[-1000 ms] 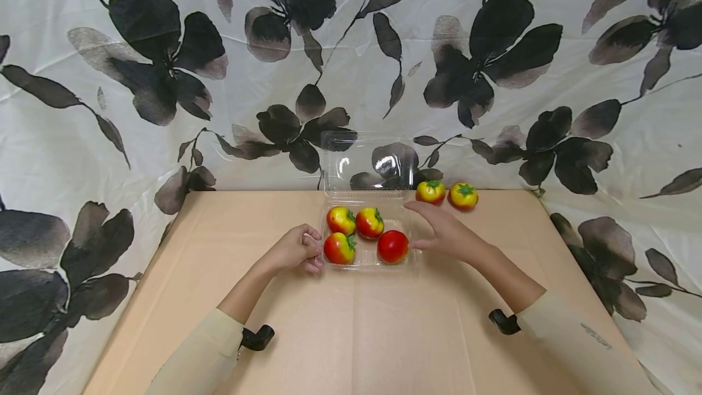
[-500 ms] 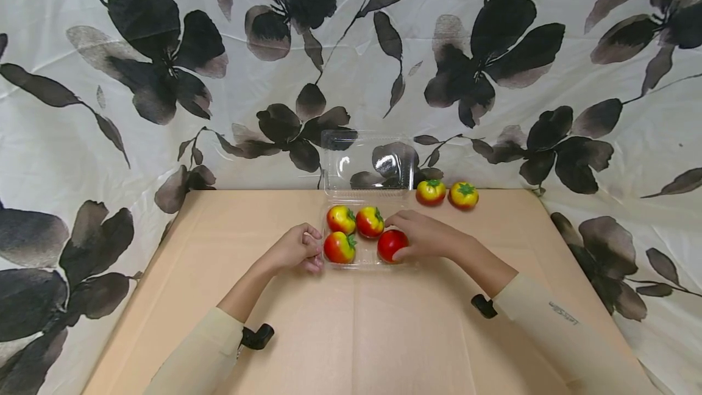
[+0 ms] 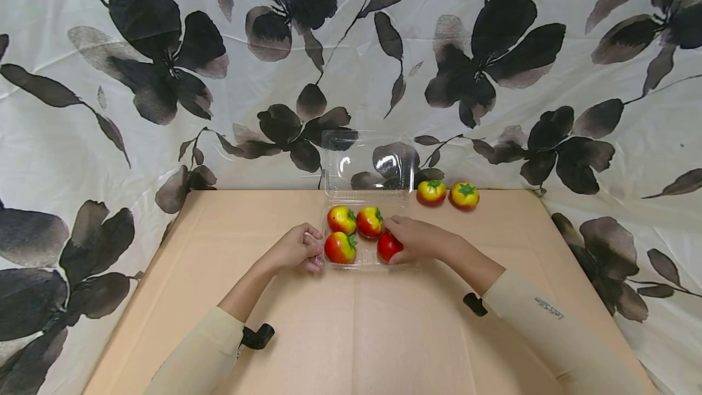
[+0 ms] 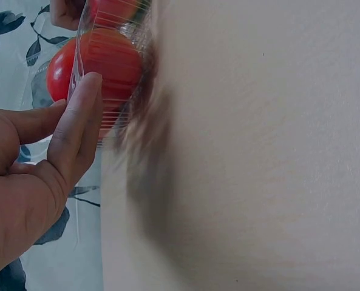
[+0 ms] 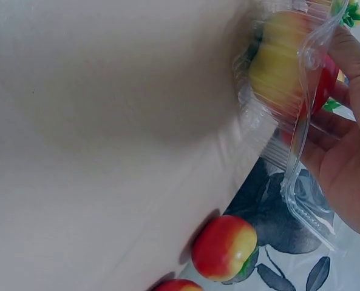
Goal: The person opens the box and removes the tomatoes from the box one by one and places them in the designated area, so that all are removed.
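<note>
A clear plastic clamshell container (image 3: 366, 264) lies on the tan table with its lid (image 3: 367, 163) standing open at the back. Inside are three red-and-yellow tomatoes (image 3: 342, 219) and a fully red tomato (image 3: 387, 247) at the front right. My right hand (image 3: 396, 242) reaches into the container and curls over the red tomato, gripping it. My left hand (image 3: 315, 250) holds the container's left rim. In the left wrist view my fingers (image 4: 76, 121) lie against the container's clear wall (image 4: 110, 91). In the right wrist view my right hand (image 5: 349, 151) sits behind the container's rim (image 5: 301, 182).
Two more red-and-yellow tomatoes (image 3: 431, 192) (image 3: 464, 195) sit on the table right of the lid, one of them showing in the right wrist view as a loose tomato (image 5: 225, 247). A white cloth with dark flowers (image 3: 164, 78) hangs behind and around the table (image 3: 351, 334).
My right hand has moved left from the container's right side into it and closed over the red tomato, which shifted slightly left. The left hand has stayed put.
</note>
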A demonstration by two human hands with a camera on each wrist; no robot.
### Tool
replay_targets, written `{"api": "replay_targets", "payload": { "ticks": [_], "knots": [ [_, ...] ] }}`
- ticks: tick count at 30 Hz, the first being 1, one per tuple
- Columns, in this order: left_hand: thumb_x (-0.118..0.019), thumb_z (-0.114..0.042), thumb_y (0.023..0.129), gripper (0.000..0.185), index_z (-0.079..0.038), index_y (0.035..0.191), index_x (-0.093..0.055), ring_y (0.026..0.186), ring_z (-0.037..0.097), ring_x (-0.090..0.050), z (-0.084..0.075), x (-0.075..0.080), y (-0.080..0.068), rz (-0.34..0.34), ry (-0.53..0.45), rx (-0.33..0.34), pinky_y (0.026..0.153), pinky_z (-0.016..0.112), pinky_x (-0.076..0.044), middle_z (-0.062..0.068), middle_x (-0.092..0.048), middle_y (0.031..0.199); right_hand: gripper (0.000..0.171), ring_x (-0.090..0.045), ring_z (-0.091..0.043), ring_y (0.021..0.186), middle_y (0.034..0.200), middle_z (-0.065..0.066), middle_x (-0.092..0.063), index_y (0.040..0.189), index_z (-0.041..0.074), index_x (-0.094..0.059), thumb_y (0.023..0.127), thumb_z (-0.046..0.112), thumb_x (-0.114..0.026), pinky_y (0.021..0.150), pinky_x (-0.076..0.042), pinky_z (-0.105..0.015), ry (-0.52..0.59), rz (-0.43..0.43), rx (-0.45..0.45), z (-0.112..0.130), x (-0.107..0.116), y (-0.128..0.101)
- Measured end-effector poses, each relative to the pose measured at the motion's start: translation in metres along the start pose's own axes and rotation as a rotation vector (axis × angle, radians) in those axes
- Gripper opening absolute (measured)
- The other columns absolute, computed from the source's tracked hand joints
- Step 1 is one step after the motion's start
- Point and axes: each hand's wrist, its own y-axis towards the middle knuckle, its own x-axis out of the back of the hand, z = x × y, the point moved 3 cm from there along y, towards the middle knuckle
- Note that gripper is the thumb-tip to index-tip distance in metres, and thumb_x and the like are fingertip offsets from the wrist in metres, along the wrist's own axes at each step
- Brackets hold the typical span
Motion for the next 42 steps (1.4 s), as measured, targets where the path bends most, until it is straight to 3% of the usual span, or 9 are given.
{"api": "replay_targets", "payload": {
  "ticks": [12,23,35,42],
  "knots": [
    [-0.056,0.007,0.1,0.027,0.01,0.124,-0.042,0.066,0.024,-0.074,0.0,-0.001,-0.001,-0.003,0.002,-0.005,0.066,0.039,-0.067,0.019,-0.07,0.082,0.066,-0.058,-0.023,0.115,0.127,-0.007,-0.056,0.136,0.014,-0.053,0.084,0.037,-0.086,0.096,-0.061,-0.04,0.04,-0.019,-0.017,-0.001,0.003,-0.002],
    [-0.058,0.006,0.101,0.028,0.008,0.124,-0.043,0.067,0.023,-0.073,-0.001,-0.001,-0.002,-0.013,0.013,0.005,0.067,0.04,-0.067,0.019,-0.069,0.084,0.062,-0.054,-0.023,0.115,0.127,-0.004,-0.05,0.142,0.027,-0.06,0.086,0.036,-0.084,0.094,-0.059,-0.035,0.113,-0.041,-0.05,-0.002,0.013,-0.012],
    [-0.056,0.006,0.101,0.027,0.009,0.124,-0.041,0.065,0.023,-0.073,-0.001,-0.001,-0.001,-0.005,-0.006,-0.002,0.065,0.036,-0.067,0.019,-0.07,0.082,0.065,-0.053,-0.033,0.126,0.133,-0.008,-0.051,0.133,0.023,-0.06,0.078,0.034,-0.092,0.097,-0.061,-0.049,0.165,-0.176,-0.052,-0.01,0.033,-0.024],
    [-0.055,0.007,0.101,0.026,0.009,0.123,-0.042,0.064,0.023,-0.072,0.0,-0.001,0.0,-0.01,-0.008,0.003,0.065,0.036,-0.067,0.018,-0.069,0.081,0.069,-0.054,-0.03,0.127,0.137,-0.007,-0.053,0.133,0.02,-0.056,0.076,0.036,-0.092,0.098,-0.061,-0.048,0.208,-0.265,-0.046,-0.018,0.041,-0.032]
  ]
}}
